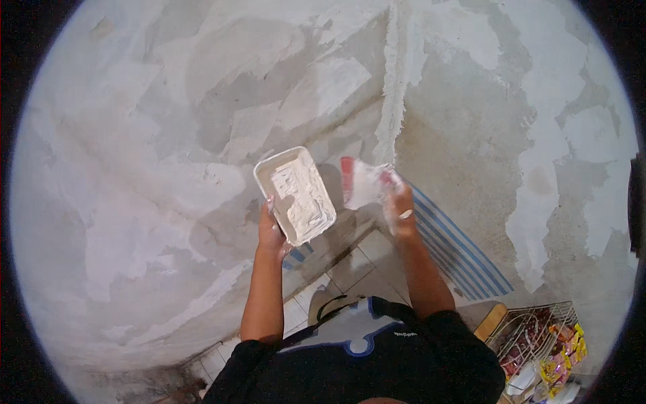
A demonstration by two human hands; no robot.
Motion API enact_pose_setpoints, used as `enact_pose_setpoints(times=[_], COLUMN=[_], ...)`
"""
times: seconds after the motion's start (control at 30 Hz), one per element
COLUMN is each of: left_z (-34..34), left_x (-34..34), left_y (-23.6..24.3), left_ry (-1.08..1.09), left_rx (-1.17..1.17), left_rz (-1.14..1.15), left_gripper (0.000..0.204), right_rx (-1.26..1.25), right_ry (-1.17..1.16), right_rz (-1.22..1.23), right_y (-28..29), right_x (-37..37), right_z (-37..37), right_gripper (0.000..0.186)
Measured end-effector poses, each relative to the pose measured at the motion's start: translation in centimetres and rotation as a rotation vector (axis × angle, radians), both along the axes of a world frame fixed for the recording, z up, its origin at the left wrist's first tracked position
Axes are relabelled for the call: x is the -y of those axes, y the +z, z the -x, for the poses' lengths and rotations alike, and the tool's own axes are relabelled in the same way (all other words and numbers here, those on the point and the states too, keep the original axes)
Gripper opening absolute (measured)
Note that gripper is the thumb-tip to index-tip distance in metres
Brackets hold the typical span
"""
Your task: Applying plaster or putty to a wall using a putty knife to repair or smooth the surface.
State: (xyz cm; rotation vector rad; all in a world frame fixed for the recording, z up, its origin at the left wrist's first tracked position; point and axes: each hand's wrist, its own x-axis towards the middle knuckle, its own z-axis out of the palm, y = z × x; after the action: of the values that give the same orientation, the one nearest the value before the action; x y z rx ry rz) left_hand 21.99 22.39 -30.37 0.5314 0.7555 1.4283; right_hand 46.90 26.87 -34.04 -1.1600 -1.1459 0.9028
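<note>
A rectangular off-white tub (267, 176) is in my left hand (272, 232), with the fingers closed on its near left side. Thick cream-white putty (304, 198) covers much of its inside. To the right of the tub, my right hand (402, 207) is closed around a wide putty scraper (365, 183), which looks blurred. The scraper has a red edge and white putty smeared over its face. It is apart from the tub, and a white smear marks a finger of that hand.
Ahead stands a grey wall (464, 135) with uneven white putty patches and a raised vertical strip (393, 94). A blue-and-white striped panel (457, 246) is at its lower right. Pale floor tiles (353, 266) lie below. A wire rack (538, 316) with colourful packets stands at lower right.
</note>
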Motion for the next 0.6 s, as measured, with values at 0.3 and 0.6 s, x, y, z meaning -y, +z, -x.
enact_pose_setpoints(times=[0.3, 0.6], left_z=[-1.9, -4.2], left_x=[-1.3, -1.2], left_y=[-1.1, -1.8], left_ry=[-0.158, -0.058], left_rx=[-0.021, -0.081], left_rz=[-0.072, -0.138], left_gripper=[0.069, 0.067], right_rx=[0.618, 0.573], right_ry=[0.081, 0.162], right_rz=[-0.281, 0.019], right_y=[11.4, 9.3], right_x=[1.2, 3.3], right_z=[0.8, 4.7], right_gripper=[0.043, 0.046])
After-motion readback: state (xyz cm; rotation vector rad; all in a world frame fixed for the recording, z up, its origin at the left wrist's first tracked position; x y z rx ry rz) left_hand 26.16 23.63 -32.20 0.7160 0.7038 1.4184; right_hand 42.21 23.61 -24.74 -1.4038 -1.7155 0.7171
